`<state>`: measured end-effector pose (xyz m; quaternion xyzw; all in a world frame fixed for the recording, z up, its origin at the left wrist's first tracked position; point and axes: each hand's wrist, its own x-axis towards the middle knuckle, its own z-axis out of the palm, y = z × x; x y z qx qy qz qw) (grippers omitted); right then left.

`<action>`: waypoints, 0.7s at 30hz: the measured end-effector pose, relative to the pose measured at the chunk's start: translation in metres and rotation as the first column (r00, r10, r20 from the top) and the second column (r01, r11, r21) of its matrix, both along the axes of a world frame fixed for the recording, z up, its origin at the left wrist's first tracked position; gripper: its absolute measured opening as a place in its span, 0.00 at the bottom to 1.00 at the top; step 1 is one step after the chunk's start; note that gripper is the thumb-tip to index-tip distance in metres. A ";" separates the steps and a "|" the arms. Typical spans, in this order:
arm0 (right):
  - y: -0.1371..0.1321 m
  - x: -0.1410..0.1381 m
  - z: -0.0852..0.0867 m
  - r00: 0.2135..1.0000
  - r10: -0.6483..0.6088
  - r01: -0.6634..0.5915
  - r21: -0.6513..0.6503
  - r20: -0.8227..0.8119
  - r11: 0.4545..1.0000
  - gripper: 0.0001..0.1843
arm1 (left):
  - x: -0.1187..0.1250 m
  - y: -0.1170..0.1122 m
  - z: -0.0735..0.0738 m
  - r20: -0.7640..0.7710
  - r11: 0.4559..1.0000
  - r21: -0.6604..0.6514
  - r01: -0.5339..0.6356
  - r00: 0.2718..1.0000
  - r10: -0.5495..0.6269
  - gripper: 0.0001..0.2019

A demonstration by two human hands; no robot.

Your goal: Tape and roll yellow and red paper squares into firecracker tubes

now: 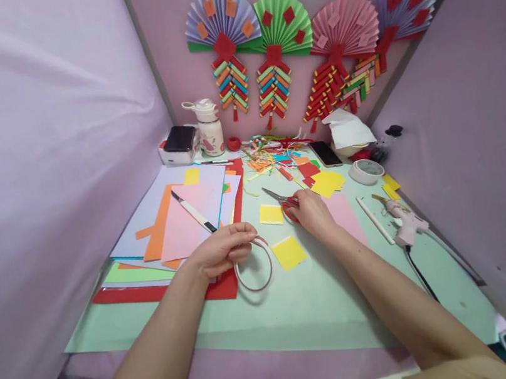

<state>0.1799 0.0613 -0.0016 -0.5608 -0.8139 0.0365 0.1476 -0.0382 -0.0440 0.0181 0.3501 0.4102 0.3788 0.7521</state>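
My left hand [226, 247] pinches a narrow roll of tape [271, 264], which hangs as a thin pale ring below my fingers. My right hand [312, 209] is closed at the red handles of a pair of scissors [275, 195], whose blades point to the far left, low over the table. Between my hands lie two yellow paper squares; the nearer square [290, 252] and the farther square [271, 214] each have a whitish strip along an edge. More yellow paper [328, 183] is piled just beyond my right hand.
Coloured sheets [187, 209] are stacked at left, with a craft knife [193, 211] on top. A glue gun [405, 220], white stick [374, 220] and wide tape roll [366, 171] lie at right. Paper scraps [267, 156], a bottle [210, 134] and a phone [325, 153] sit behind; paper fans [282, 20] hang above.
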 end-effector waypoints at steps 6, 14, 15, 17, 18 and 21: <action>-0.056 0.003 -0.011 0.963 0.260 -0.249 0.142 -0.065 0.958 0.16 | -0.006 -0.001 0.001 0.025 0.996 -0.006 -0.084 0.996 0.084 0.09; -0.108 -0.003 -0.021 0.933 0.356 -0.357 0.028 0.042 0.934 0.19 | -0.008 0.000 -0.002 0.057 0.995 -0.027 -0.096 0.994 0.097 0.07; -0.108 -0.004 -0.019 0.931 0.361 -0.363 0.027 0.052 0.931 0.19 | -0.008 0.000 -0.002 0.048 0.994 -0.031 -0.105 0.993 0.107 0.08; -0.107 -0.005 -0.017 0.929 0.364 -0.367 0.027 0.067 0.930 0.20 | -0.008 0.000 -0.001 0.036 0.993 -0.039 -0.113 0.993 0.114 0.08; -0.107 -0.005 -0.016 0.929 0.361 -0.364 0.025 0.075 0.931 0.20 | -0.008 0.000 -0.001 0.037 0.993 -0.041 -0.110 0.993 0.112 0.08; -0.109 -0.006 -0.017 0.935 0.342 -0.345 0.021 0.094 0.938 0.20 | -0.008 0.000 0.000 0.042 0.994 -0.044 -0.101 0.994 0.103 0.07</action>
